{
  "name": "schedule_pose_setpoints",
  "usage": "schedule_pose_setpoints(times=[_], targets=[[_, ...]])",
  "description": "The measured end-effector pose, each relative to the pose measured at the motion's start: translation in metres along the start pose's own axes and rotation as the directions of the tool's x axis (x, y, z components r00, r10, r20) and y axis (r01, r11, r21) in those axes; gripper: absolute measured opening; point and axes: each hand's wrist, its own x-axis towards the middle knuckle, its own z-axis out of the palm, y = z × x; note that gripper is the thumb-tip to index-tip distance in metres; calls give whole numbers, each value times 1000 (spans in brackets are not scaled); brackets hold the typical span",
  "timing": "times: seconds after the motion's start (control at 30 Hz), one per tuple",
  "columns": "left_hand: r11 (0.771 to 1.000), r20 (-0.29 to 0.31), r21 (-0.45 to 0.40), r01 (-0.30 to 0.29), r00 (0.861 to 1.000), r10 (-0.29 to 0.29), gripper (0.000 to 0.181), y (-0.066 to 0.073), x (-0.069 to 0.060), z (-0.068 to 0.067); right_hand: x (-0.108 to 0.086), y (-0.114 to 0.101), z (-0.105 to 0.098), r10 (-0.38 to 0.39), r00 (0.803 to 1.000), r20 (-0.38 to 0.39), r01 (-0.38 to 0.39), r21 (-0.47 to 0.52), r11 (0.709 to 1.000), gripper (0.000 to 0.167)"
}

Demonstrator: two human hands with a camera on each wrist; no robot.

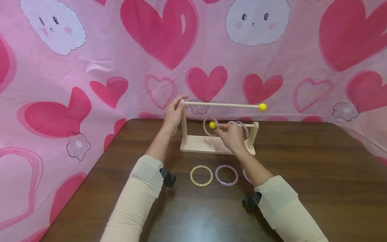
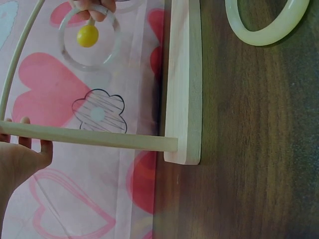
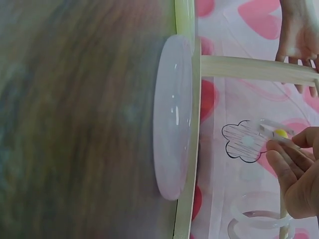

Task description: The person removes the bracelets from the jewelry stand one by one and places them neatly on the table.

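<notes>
A wooden stand (image 1: 205, 144) has a long upper rod (image 1: 223, 104) and a shorter lower rod (image 1: 250, 125), each tipped with a yellow ball. My left hand (image 1: 173, 116) holds the top of the left post (image 2: 99, 138). With thumb and fingers, my right hand (image 1: 232, 136) pinches a pale translucent ring (image 1: 204, 127). In the left wrist view this ring surrounds the lower rod's yellow ball (image 2: 87, 36). Farther along the lower rod hang two pale rings (image 1: 247, 131), partly hidden by the right hand in the head view.
On the brown table (image 1: 302, 161), in front of the stand, lie a yellow ring (image 1: 191, 176), a purple ring (image 1: 216, 175) and another ring (image 1: 245, 176) partly covered by the right forearm. A pink heart-patterned cloth (image 1: 139, 67) hangs behind the table.
</notes>
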Motion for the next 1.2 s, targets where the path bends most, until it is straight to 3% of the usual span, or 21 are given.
schedule_pose_setpoints(times=[0.2, 0.33, 0.47, 0.57, 1.2], targets=[[1000, -5, -7, -4, 1000, 4, 30, 0, -1, -1, -2, -1, -1, -34, 999, -20, 35, 73, 997, 22], [1000, -3, -11, -4, 1000, 4, 30, 0, 0, -1, -2, -2, -2, 8, 1000, 11, -9, 194, 981, 23], [1000, -2, -18, -1, 1000, 1, 30, 0, 0, -1, -2, -3, -3, 74, 995, 72, -95, 356, 930, 22], [1000, 2, -24, -1, 1000, 1, 31, 0, 0, 0, -2, -3, -5, 96, 990, 102, -130, 424, 896, 21], [1000, 0, -3, 5, 1000, -5, 29, 0, 0, 0, -9, 4, -22, 84, 964, 252, -239, 679, 694, 33]])
